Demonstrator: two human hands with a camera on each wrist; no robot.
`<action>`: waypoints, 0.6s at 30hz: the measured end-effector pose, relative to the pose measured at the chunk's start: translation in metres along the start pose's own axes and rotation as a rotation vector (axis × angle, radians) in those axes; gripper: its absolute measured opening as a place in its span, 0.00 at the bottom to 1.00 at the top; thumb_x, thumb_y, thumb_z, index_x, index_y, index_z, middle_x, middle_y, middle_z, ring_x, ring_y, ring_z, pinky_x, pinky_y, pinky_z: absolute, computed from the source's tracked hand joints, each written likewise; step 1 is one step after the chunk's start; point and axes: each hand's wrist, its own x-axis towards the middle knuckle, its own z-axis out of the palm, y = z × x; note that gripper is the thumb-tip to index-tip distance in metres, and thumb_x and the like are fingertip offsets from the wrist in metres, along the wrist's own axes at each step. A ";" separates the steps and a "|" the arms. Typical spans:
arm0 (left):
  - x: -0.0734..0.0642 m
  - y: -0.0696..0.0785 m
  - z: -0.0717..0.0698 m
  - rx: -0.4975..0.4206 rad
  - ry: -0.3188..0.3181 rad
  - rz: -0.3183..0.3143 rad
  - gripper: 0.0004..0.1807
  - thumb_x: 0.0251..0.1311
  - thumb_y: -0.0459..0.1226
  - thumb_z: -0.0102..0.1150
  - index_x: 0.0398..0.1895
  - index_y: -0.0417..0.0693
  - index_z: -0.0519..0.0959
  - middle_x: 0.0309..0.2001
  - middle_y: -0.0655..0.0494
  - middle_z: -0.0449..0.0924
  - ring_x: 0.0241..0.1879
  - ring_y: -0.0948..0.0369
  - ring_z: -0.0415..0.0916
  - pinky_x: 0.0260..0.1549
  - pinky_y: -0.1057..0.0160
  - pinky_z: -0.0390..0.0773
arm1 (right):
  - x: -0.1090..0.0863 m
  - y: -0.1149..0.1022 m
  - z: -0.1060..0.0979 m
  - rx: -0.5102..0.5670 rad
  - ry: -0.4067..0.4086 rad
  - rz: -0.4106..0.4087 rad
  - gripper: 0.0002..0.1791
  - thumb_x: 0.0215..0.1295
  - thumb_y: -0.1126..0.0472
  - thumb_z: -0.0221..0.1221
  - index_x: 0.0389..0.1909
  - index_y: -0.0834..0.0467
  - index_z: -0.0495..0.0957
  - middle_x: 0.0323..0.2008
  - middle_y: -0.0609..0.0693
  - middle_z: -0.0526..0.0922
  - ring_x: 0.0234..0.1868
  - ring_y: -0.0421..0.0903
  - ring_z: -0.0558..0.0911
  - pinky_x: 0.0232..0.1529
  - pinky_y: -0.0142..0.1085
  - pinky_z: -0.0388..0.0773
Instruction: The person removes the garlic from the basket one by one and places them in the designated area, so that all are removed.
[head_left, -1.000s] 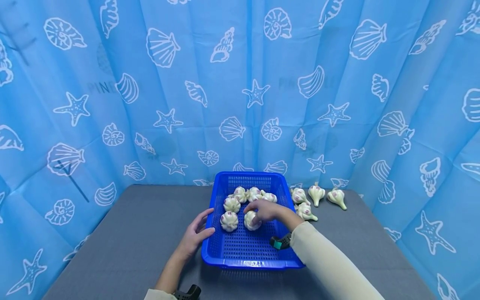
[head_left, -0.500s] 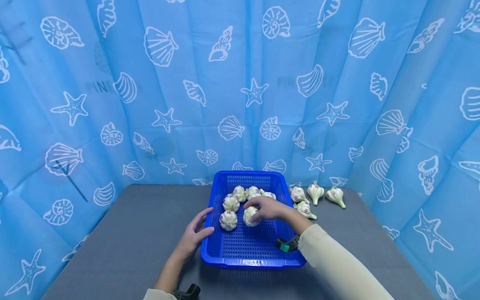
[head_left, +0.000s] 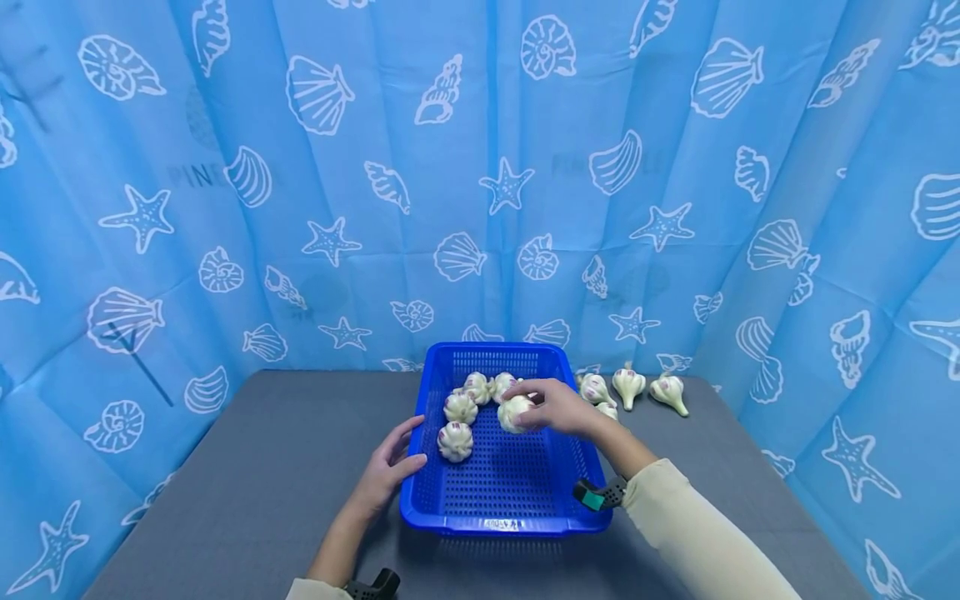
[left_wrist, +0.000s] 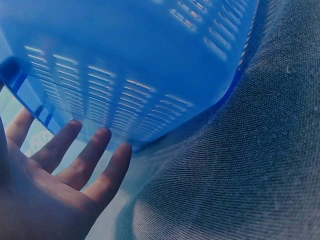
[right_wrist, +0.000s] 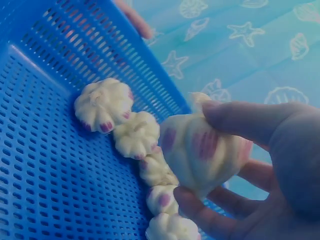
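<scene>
My right hand (head_left: 558, 406) pinches a white garlic bulb (head_left: 513, 414) with purple streaks above the floor of a blue slotted basket (head_left: 450, 527). In the right wrist view, thumb and fingers lie on opposite sides of this bulb (right_wrist: 197, 147). Several other garlic bulbs (head_left: 455, 442) form a row along the left and back of the basket; the hand covers part of the back ones. At the basket's left side, my left hand (head_left: 382, 471) rests its fingers and thumb against the rim. The left wrist view has its fingers (left_wrist: 90, 157) spread and nearly straight beside the slotted wall.
More garlic bulbs (head_left: 668, 393) lie on the grey cloth-covered table (head_left: 247, 483) right of the basket, one partly behind the right forearm. A blue curtain (head_left: 480, 208) with white shell prints hangs behind and at both sides.
My right hand has lifted the garlic bulb from the basket's middle and carried it slightly right and back. The left hand stays at the rim.
</scene>
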 end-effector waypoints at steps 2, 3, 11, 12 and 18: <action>0.000 0.000 0.000 0.003 0.000 -0.002 0.30 0.65 0.37 0.57 0.71 0.55 0.65 0.69 0.37 0.61 0.64 0.37 0.63 0.54 0.37 0.70 | -0.004 0.001 -0.003 0.020 0.051 0.001 0.21 0.60 0.64 0.65 0.55 0.62 0.78 0.61 0.63 0.73 0.49 0.57 0.79 0.39 0.42 0.80; 0.000 0.000 0.000 0.004 0.000 -0.003 0.30 0.65 0.38 0.57 0.71 0.55 0.65 0.69 0.38 0.61 0.64 0.37 0.63 0.54 0.37 0.70 | -0.006 0.002 -0.005 0.027 0.080 0.006 0.21 0.61 0.63 0.66 0.56 0.62 0.78 0.60 0.62 0.74 0.51 0.58 0.78 0.40 0.43 0.80; 0.000 0.000 0.001 -0.009 -0.002 0.014 0.30 0.65 0.35 0.56 0.71 0.52 0.65 0.68 0.36 0.62 0.63 0.37 0.65 0.53 0.38 0.71 | -0.021 0.013 -0.021 0.049 0.279 -0.012 0.23 0.62 0.61 0.65 0.58 0.61 0.76 0.57 0.61 0.77 0.53 0.59 0.77 0.41 0.43 0.78; 0.000 0.000 0.001 -0.009 -0.001 0.014 0.30 0.65 0.35 0.56 0.71 0.52 0.65 0.68 0.36 0.62 0.63 0.37 0.65 0.53 0.38 0.71 | -0.023 0.015 -0.023 0.050 0.299 -0.012 0.23 0.62 0.61 0.65 0.58 0.61 0.76 0.57 0.61 0.77 0.52 0.60 0.77 0.40 0.42 0.78; 0.000 -0.001 0.001 -0.018 -0.008 0.022 0.30 0.65 0.35 0.56 0.71 0.52 0.64 0.68 0.35 0.61 0.63 0.37 0.65 0.53 0.38 0.71 | -0.034 0.025 -0.033 0.013 0.411 0.023 0.25 0.63 0.59 0.65 0.60 0.60 0.75 0.60 0.62 0.75 0.57 0.63 0.74 0.43 0.45 0.77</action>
